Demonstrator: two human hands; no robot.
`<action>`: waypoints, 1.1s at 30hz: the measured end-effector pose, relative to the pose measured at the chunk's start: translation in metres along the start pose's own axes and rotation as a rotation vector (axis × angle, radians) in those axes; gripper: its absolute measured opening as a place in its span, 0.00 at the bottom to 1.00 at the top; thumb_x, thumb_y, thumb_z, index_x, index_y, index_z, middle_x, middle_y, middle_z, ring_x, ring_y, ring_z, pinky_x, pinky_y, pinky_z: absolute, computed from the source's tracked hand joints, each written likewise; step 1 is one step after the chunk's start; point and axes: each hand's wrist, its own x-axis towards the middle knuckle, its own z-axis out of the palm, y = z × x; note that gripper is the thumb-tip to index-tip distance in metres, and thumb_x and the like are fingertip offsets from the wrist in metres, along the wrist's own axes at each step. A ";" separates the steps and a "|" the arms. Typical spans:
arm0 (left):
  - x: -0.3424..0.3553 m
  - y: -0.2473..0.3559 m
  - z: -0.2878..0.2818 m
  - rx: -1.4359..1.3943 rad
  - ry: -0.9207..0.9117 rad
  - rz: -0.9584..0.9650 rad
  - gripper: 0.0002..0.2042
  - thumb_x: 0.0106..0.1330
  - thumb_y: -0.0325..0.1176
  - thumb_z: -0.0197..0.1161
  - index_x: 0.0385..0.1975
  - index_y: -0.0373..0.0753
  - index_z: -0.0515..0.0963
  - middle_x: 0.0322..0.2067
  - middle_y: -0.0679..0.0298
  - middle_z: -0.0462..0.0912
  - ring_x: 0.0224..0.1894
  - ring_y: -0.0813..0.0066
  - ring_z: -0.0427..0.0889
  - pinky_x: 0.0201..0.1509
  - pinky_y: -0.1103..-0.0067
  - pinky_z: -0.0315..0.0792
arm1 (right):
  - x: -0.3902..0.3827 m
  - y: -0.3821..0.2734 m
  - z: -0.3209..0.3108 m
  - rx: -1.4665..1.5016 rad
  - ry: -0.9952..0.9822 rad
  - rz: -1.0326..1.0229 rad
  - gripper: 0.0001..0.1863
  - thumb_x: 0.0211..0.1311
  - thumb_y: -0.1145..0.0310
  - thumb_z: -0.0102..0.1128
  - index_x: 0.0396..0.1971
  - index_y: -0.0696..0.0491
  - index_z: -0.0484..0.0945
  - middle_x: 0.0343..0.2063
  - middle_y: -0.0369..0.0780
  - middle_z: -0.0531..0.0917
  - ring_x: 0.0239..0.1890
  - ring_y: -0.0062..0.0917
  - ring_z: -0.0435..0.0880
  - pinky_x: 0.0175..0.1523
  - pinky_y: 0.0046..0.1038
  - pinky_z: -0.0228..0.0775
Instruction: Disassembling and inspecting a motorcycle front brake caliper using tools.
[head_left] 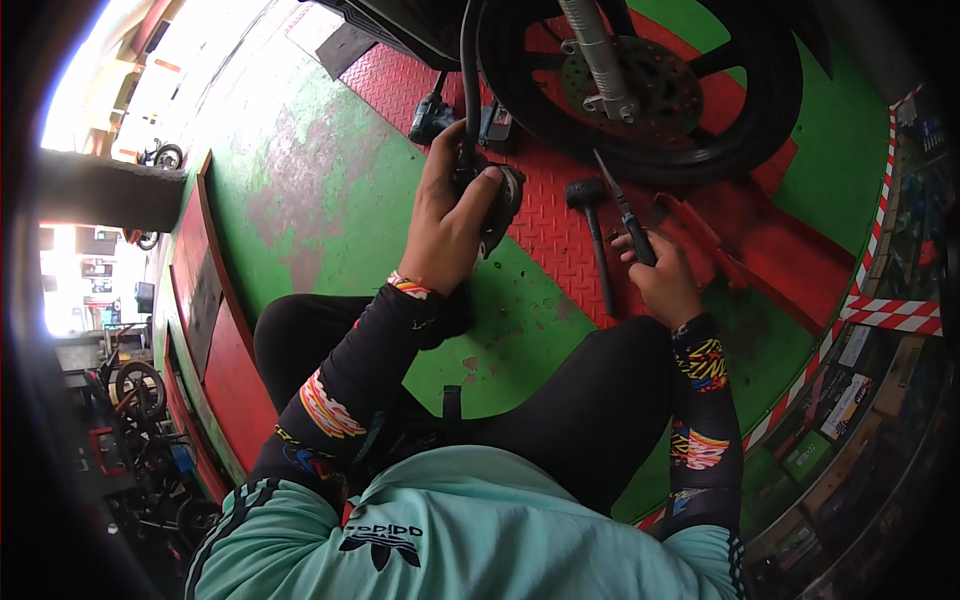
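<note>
My left hand (445, 215) is closed round a dark, rounded brake caliper (505, 205). A black hose (471, 75) runs up from it, past the front wheel (650, 165). In my right hand (665, 275) are slim long-nose pliers (620, 195); their tapered tip points up towards the tyre, and the dark handle lies in my fingers. Between my hands, a rubber mallet (588, 195) rests on the red ramp plate (540, 215), its handle towards me. The drilled brake disc (665, 95) shows behind the silver fork leg (597, 50).
A cordless power tool (432, 118) and a dark battery-like block (495, 125) sit beyond my left hand. Red metal channels (780, 245) lie at right, near striped tape (885, 215) and shelves of boxes. Raised red boards (215, 300) and parked motorbikes (140, 390) are at left.
</note>
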 end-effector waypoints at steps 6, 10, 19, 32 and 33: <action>0.008 -0.016 0.010 -0.540 -0.218 -0.049 0.29 0.65 0.37 0.58 0.64 0.33 0.62 0.45 0.62 0.74 0.44 0.79 0.74 0.51 0.80 0.70 | 0.007 -0.027 0.024 0.296 0.034 -0.191 0.24 0.46 0.84 0.47 0.46 0.61 0.80 0.50 0.39 0.77 0.48 0.26 0.81 0.53 0.24 0.70; 0.013 -0.027 0.001 -0.794 -0.405 -0.061 0.42 0.60 0.50 0.67 0.68 0.33 0.55 0.47 0.58 0.73 0.46 0.72 0.78 0.47 0.78 0.76 | 0.008 -0.062 0.040 0.176 0.018 -0.296 0.29 0.46 0.87 0.46 0.52 0.62 0.77 0.56 0.41 0.74 0.63 0.30 0.77 0.58 0.25 0.69; 0.026 -0.040 -0.029 -0.750 -0.544 0.005 0.53 0.44 0.42 0.78 0.67 0.38 0.48 0.49 0.51 0.72 0.49 0.62 0.79 0.55 0.69 0.74 | 0.010 -0.089 0.076 0.294 -0.056 -0.134 0.29 0.46 0.87 0.47 0.54 0.62 0.76 0.59 0.42 0.71 0.62 0.32 0.77 0.60 0.29 0.70; 0.089 -0.129 -0.045 -1.514 -0.775 -0.445 0.40 0.52 0.68 0.59 0.58 0.43 0.72 0.61 0.49 0.69 0.59 0.48 0.71 0.66 0.51 0.62 | -0.025 -0.130 0.074 -0.399 0.085 -0.121 0.25 0.43 0.83 0.50 0.46 0.59 0.81 0.46 0.44 0.76 0.47 0.36 0.80 0.51 0.32 0.72; 0.093 -0.138 -0.041 -1.663 -0.829 -0.452 0.41 0.51 0.67 0.60 0.58 0.41 0.71 0.59 0.45 0.71 0.59 0.43 0.72 0.67 0.50 0.62 | -0.027 -0.125 0.075 -0.478 0.104 -0.158 0.22 0.42 0.82 0.52 0.42 0.61 0.81 0.45 0.46 0.76 0.46 0.40 0.79 0.49 0.33 0.73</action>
